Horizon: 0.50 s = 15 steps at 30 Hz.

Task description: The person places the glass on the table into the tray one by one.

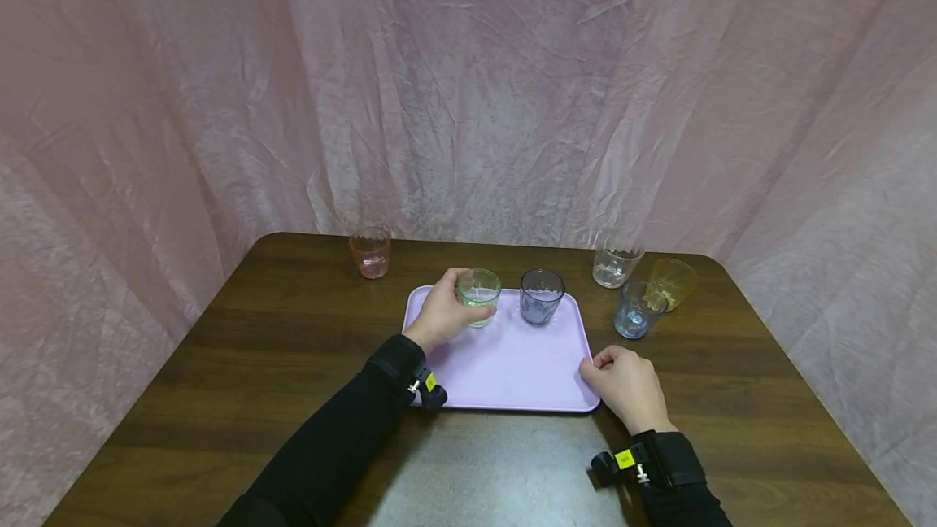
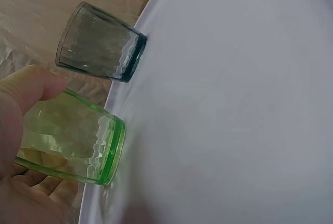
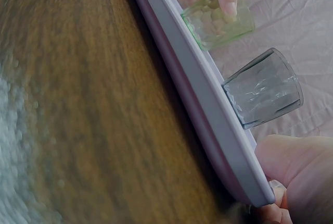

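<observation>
My left hand [image 1: 448, 311] grips a green glass tumbler [image 1: 479, 289], thumb on the near side and fingers curled round the other. The tumbler's base is right at the surface of the lilac tray [image 1: 505, 372], near its far edge, upright. To its right a grey glass tumbler [image 1: 540, 299] stands on the tray; both show side by side in the left wrist view, the grey one [image 2: 99, 44] beyond my thumb. My right hand [image 1: 625, 385] pinches the tray's right rim, with thumb and curled fingers at the edge in the right wrist view.
Right of the tray, a blue tumbler [image 1: 635, 317], a yellow tumbler [image 1: 677, 279] and a clear tumbler [image 1: 613, 267] stand close together. A pink tumbler [image 1: 371, 254] stands at the back left of the wooden table [image 1: 307, 332]. A pink curtain [image 1: 468, 88] hangs behind the table.
</observation>
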### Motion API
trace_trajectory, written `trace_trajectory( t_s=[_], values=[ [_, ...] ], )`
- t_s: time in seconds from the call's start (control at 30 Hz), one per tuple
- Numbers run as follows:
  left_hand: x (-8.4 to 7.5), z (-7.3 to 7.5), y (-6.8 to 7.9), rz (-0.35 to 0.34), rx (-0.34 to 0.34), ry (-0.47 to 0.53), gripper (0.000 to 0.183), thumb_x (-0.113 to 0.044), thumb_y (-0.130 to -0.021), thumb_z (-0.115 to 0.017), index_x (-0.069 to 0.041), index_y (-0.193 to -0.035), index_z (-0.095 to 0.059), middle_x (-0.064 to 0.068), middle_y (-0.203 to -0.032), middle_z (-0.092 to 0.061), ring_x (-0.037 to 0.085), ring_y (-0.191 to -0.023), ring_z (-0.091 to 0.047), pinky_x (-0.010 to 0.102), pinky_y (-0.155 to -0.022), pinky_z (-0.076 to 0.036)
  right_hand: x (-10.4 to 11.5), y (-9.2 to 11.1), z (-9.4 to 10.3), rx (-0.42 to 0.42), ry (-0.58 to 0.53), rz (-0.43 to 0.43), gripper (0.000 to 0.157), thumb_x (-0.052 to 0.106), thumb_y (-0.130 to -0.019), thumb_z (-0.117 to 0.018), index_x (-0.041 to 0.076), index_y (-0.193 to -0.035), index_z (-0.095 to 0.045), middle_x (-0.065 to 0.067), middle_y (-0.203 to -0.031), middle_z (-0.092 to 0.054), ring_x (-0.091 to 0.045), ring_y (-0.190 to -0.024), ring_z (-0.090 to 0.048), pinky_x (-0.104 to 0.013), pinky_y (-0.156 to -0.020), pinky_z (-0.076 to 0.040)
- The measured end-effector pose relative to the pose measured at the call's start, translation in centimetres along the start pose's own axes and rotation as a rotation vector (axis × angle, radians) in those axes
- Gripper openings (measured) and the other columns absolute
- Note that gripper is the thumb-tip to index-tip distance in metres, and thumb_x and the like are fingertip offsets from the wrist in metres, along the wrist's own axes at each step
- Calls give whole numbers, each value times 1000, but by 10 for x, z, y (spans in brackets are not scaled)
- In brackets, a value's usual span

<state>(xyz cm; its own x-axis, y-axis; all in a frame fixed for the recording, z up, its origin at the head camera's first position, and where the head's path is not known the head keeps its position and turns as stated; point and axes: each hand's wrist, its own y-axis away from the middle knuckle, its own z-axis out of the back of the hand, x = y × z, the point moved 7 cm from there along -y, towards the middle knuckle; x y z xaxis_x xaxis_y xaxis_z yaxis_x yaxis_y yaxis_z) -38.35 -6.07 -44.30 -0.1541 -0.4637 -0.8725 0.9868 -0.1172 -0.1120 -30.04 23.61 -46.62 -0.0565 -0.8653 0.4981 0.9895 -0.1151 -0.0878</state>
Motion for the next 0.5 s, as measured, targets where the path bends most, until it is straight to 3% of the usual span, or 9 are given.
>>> trace_trajectory(
  t_s=[0.5],
  values=[
    [2, -5, -1, 2, 16, 24, 85, -31, -76, -88, -5, -142, -40, 9, -133, -53, 22, -116, -50, 41, -99, -43, 1, 0, 1, 3, 0, 1, 21, 32, -83, -70, 14, -73, -66, 0, -69, -63, -21, -64, -54, -33, -53, -41]
  ],
)
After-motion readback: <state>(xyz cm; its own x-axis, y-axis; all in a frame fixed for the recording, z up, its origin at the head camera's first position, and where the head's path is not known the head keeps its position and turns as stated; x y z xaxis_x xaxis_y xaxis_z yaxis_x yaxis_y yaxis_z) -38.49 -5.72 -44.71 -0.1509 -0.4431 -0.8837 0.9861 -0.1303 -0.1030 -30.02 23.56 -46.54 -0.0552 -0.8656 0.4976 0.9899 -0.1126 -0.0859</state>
